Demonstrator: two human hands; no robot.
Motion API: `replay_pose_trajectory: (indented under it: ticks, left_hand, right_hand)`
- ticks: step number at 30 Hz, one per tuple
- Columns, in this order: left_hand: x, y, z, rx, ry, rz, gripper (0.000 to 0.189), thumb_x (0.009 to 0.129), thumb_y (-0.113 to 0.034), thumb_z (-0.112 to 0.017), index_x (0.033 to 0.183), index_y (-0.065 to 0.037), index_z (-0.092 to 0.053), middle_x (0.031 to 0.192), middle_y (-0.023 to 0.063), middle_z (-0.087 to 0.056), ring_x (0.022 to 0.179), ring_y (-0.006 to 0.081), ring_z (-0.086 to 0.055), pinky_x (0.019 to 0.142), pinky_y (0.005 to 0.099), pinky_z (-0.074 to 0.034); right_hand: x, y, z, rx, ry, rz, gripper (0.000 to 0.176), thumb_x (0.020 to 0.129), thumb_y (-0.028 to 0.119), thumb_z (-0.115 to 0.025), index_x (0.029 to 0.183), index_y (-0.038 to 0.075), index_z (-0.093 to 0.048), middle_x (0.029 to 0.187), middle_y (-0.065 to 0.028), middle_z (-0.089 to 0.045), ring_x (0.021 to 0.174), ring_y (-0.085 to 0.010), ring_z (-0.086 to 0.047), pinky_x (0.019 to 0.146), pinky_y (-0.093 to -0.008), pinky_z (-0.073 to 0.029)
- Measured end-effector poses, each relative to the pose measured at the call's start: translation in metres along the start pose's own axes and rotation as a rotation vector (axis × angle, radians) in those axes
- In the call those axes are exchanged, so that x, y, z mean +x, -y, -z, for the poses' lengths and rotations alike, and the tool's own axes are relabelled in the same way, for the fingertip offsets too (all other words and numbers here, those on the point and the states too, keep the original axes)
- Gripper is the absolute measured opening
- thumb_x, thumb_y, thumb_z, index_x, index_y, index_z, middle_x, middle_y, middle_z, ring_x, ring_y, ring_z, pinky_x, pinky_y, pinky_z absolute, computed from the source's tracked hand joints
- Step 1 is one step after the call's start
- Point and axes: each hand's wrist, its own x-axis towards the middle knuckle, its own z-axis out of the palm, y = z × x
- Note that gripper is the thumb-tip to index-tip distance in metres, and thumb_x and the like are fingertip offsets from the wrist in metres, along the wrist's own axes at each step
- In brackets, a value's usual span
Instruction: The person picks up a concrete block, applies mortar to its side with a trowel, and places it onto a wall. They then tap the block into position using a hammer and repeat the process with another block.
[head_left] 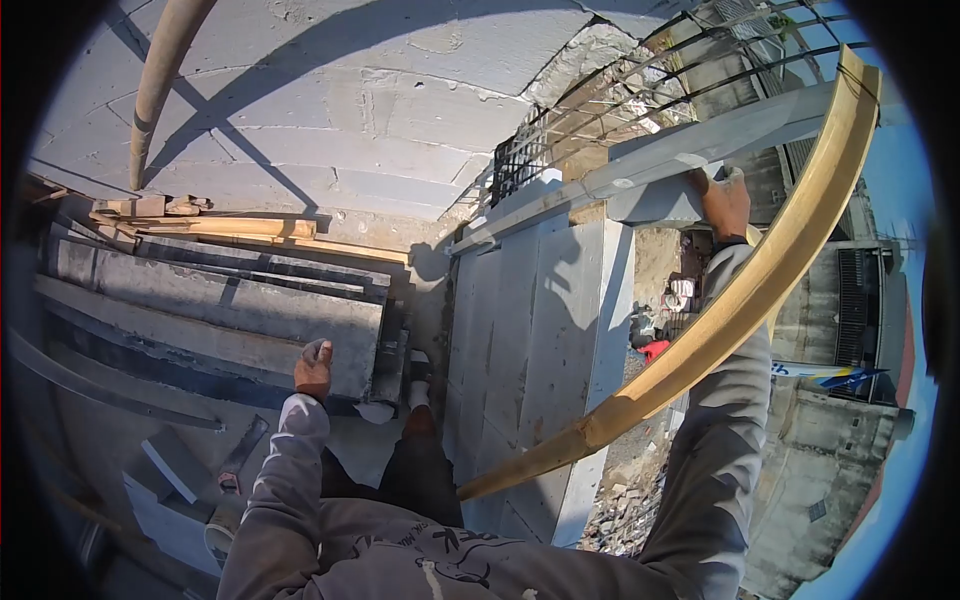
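Observation:
At the upper right, my right hand (727, 207) grips the end of a grey lightweight concrete block (655, 200) on top of the block wall (520, 350). Some of its fingers are hidden. A long straight grey bar (640, 172) runs along the block's far side, close to the hand. My left hand (313, 372) is held low at the left with its fingers curled in, and nothing shows in it. Below it lies a stack of concrete beams (220, 300). A split bamboo pole (720, 320) slants across the view in front of my right forearm.
A hand saw (240, 455) lies on the floor beside grey block pieces (165, 480). Timber lengths (250, 228) lie along the far wall (400, 110). Another pole (160, 85) stands at the upper left. Steel bars (690, 60) cross the opening; rubble (625, 500) lies below the wall.

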Motion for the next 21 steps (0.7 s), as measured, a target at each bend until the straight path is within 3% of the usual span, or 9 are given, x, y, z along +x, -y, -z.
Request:
replay_pose_trajectory:
  ticks: [4, 7, 10, 12, 14, 16, 18, 20, 21]
  left_hand:
    - [0.016, 0.02, 0.001, 0.068, -0.011, 0.054, 0.044, 0.087, -0.042, -0.052, 0.101, -0.001, -0.061, 0.083, 0.0131, -0.064, 0.078, 0.0252, -0.062, 0.073, 0.0354, -0.046]
    - [0.023, 0.007, -0.007, 0.064, 0.002, 0.082, 0.044, 0.087, -0.042, -0.052, 0.1, -0.001, -0.061, 0.08, 0.0122, -0.063, 0.075, 0.0234, -0.061, 0.071, 0.0345, -0.046]
    - [0.028, -0.018, -0.027, -0.097, -0.012, 0.134, 0.045, 0.087, -0.044, -0.051, 0.099, -0.001, -0.061, 0.076, 0.012, -0.061, 0.07, 0.0218, -0.06, 0.069, 0.0331, -0.045]
    - [0.04, -0.03, -0.044, -0.095, 0.061, 0.064, 0.046, 0.088, -0.043, -0.05, 0.099, 0.0, -0.06, 0.078, 0.0124, -0.062, 0.07, 0.0218, -0.059, 0.068, 0.0329, -0.045]
    - [0.053, -0.074, -0.057, 0.127, 0.115, -0.058, 0.047, 0.089, -0.043, -0.048, 0.101, 0.001, -0.059, 0.078, 0.0126, -0.061, 0.072, 0.0239, -0.058, 0.069, 0.0345, -0.045]
    - [0.08, -0.084, -0.093, 0.057, 0.087, -0.13, 0.049, 0.09, -0.045, -0.045, 0.104, 0.0, -0.059, 0.085, 0.0153, -0.062, 0.081, 0.0279, -0.059, 0.075, 0.0364, -0.045]
    - [0.08, -0.16, -0.112, -0.099, 0.14, -0.155, 0.049, 0.09, -0.045, -0.044, 0.107, -0.002, -0.059, 0.093, 0.0182, -0.063, 0.091, 0.0311, -0.059, 0.081, 0.0368, -0.044]
    - [0.101, -0.188, -0.147, -0.134, 0.155, -0.147, 0.048, 0.091, -0.044, -0.043, 0.11, -0.003, -0.058, 0.099, 0.019, -0.062, 0.098, 0.0308, -0.058, 0.084, 0.036, -0.043]
    - [0.114, -0.196, -0.169, -0.173, 0.16, -0.199, 0.048, 0.091, -0.044, -0.041, 0.112, -0.004, -0.057, 0.1, 0.0188, -0.062, 0.098, 0.031, -0.058, 0.084, 0.0361, -0.042]
  right_hand:
    - [0.021, -0.031, -0.044, 0.013, 0.034, 0.09, 0.078, 0.063, 0.054, -0.068, 0.114, -0.003, -0.051, 0.106, -0.024, -0.059, 0.101, -0.0341, -0.057, 0.087, -0.0347, -0.043]
    - [0.026, -0.04, -0.067, -0.051, 0.035, 0.291, 0.067, 0.068, 0.049, -0.065, 0.105, -0.006, -0.053, 0.099, -0.0295, -0.059, 0.095, -0.0424, -0.056, 0.081, -0.0422, -0.045]
    - [0.0, -0.008, -0.068, 0.085, 0.008, 0.376, 0.049, 0.074, 0.038, -0.061, 0.104, 0.0, -0.057, 0.1, -0.0234, -0.061, 0.093, -0.0388, -0.058, 0.08, -0.0419, -0.045]
    - [0.003, -0.01, -0.084, -0.074, 0.025, 0.555, 0.035, 0.077, 0.031, -0.057, 0.101, 0.005, -0.062, 0.1, -0.0185, -0.063, 0.093, -0.036, -0.059, 0.08, -0.0409, -0.046]
    - [0.006, -0.009, -0.098, -0.037, 0.077, 0.625, 0.033, 0.078, 0.031, -0.055, 0.098, 0.005, -0.063, 0.098, -0.0189, -0.063, 0.094, -0.0358, -0.058, 0.08, -0.0412, -0.046]
    - [0.01, -0.022, -0.126, -0.021, 0.091, 0.537, 0.034, 0.079, 0.032, -0.054, 0.1, 0.006, -0.063, 0.1, -0.0174, -0.063, 0.095, -0.0347, -0.058, 0.08, -0.0405, -0.046]
    - [0.007, -0.02, -0.136, -0.177, 0.13, 0.574, 0.035, 0.08, 0.035, -0.053, 0.102, 0.009, -0.063, 0.102, -0.0148, -0.063, 0.095, -0.0339, -0.059, 0.08, -0.0402, -0.047]
    - [-0.002, -0.016, -0.143, -0.323, 0.108, 0.649, 0.031, 0.086, 0.027, -0.046, 0.107, 0.008, -0.06, 0.106, -0.0122, -0.062, 0.098, -0.0314, -0.057, 0.084, -0.0395, -0.043]
    - [-0.001, -0.013, -0.145, -0.465, 0.227, 0.591, 0.031, 0.088, 0.029, -0.043, 0.112, 0.014, -0.057, 0.108, -0.0089, -0.062, 0.098, -0.0296, -0.057, 0.084, -0.0396, -0.043]
